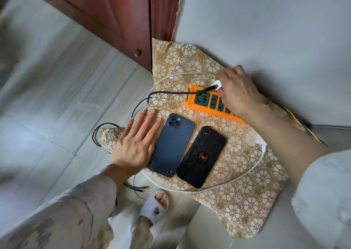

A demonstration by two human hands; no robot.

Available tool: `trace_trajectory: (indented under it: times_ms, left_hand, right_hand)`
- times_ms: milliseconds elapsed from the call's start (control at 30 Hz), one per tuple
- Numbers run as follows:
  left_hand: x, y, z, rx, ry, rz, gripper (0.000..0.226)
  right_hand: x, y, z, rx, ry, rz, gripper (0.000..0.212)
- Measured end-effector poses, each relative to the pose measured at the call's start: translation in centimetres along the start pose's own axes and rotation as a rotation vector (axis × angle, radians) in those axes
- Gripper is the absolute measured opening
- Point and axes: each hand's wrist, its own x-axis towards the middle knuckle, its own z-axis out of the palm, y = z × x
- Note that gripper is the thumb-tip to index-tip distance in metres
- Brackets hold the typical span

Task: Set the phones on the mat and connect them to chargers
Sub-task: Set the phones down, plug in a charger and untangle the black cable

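- Head view: both phones lie on mat (pixel 237 172); blue phone (pixel 171 144), black phone (pixel 202 156) touching.
- Right hand (pixel 237 92) pinches white charger plug (pixel 218 84) at power strip (pixel 205 101), 1 o'clock.
- Left hand (pixel 136 142) flat, fingers straight, beside blue phone.
- Judged step: seating charger; next, cable ends into phones.

Matt blue phone (pixel 171 146); embossed floral mat (pixel 245 172); glossy orange plastic strip (pixel 191 101)

Your right hand (pixel 237 91) is pinching the white charger plug (pixel 218 84) at the far end of the orange power strip (pixel 205 104). Your left hand (pixel 136 144) is lying flat on the mat's (pixel 247 201) left edge, touching the blue phone (pixel 171 144); the black phone (pixel 202 156) is lying just beside it.
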Motion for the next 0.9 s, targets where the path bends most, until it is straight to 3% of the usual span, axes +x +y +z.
trace_trajectory:
  times_ms: [233,367,500,667,733,900]
  left_hand:
    - [0.1,0.0,-0.1,0.005,0.003,-0.013,0.053]
    - [0.1,0.0,-0.2,0.027,-0.005,-0.013,0.053]
    - [0.1,0.1,-0.3,0.024,0.011,-0.014,0.052]
    - [0.1,0.0,-0.2,0.021,0.033,-0.009,0.052]
    - [0.1,0.0,-0.1,0.025,0.039,-0.008,0.053]
    - [0.0,0.0,0.1,0.021,0.049,-0.014,0.053]
  right_hand:
    - [0.2,-0.5,-1.3,0.164,-0.035,0.002,0.032]
    - [-0.4,-0.8,-2.4,0.454,0.040,0.202,0.026]
    - [-1.1,-1.2,-2.0,0.959,-0.152,0.479,0.019]
    - [-1.1,-1.0,-0.4,1.324,-0.340,0.682,0.021]
    - [-1.1,-1.1,-0.2,1.309,-0.361,0.668,0.022]
    - [-1.0,-1.2,-0.4,0.999,-0.246,0.581,0.029]
